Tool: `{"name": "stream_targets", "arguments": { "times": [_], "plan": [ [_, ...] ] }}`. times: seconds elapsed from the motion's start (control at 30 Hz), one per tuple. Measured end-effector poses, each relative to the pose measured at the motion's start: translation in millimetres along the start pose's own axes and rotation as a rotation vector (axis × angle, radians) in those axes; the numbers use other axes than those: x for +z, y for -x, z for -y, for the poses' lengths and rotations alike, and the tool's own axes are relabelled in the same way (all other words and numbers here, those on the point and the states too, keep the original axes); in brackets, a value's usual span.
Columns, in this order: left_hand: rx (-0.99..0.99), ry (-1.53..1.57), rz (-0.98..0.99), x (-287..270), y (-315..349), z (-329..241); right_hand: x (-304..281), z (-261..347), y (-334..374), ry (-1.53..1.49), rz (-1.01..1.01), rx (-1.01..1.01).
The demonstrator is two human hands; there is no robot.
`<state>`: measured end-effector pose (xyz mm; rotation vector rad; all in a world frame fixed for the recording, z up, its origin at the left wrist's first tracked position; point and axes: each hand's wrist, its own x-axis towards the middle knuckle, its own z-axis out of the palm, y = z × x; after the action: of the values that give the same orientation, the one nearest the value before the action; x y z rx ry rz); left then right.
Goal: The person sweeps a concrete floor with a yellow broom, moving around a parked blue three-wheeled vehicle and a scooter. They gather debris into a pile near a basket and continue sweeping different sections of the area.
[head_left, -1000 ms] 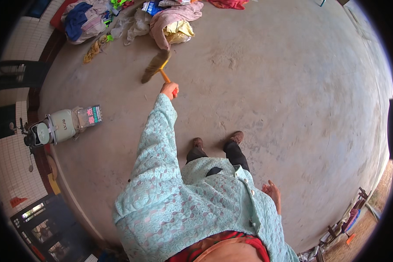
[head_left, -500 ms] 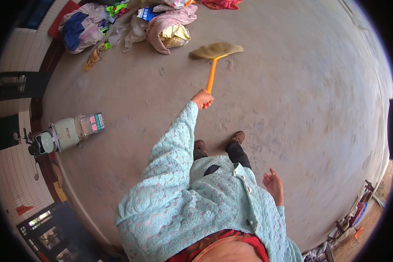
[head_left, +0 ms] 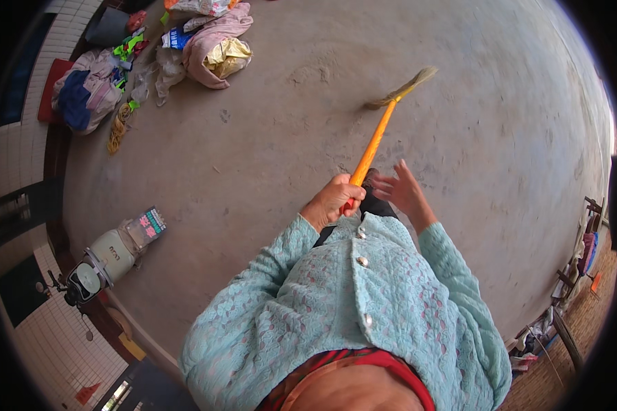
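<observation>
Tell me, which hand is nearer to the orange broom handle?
Left. The left hand grips the lower end of the orange broom handle; the right hand is open just beside it, fingers spread, not touching.

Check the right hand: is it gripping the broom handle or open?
Open. The right hand has its fingers spread beside the orange broom, not touching it; only the left hand grips the handle.

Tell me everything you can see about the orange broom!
The broom has a long, straight, bright orange handle that looks like plastic, and a flat fan of pale straw-coloured bristles at its far end. It slants away from the person, with the bristles down near the grey concrete floor. The left hand is closed around the handle's near end. The right hand is open beside the handle, not gripping it.
</observation>
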<state>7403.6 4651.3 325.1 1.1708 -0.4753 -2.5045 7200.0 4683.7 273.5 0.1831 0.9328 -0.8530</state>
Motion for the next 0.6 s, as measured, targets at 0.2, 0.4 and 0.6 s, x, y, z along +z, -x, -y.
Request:
{"name": "stream_targets", "arguments": {
  "times": [0.2, 0.4, 0.6],
  "plan": [
    [0.049, -0.005, 0.096, 14, 34, -12, 80, -13, -53, -0.192, 0.026, -0.274],
    [0.133, -0.090, 0.165, 17, 54, -36, 86, 12, -68, -0.350, 0.276, 0.030],
    [0.245, -0.421, -0.241, -33, 39, -30, 50, 53, -68, -0.544, 0.371, 0.255]
  ]
}}
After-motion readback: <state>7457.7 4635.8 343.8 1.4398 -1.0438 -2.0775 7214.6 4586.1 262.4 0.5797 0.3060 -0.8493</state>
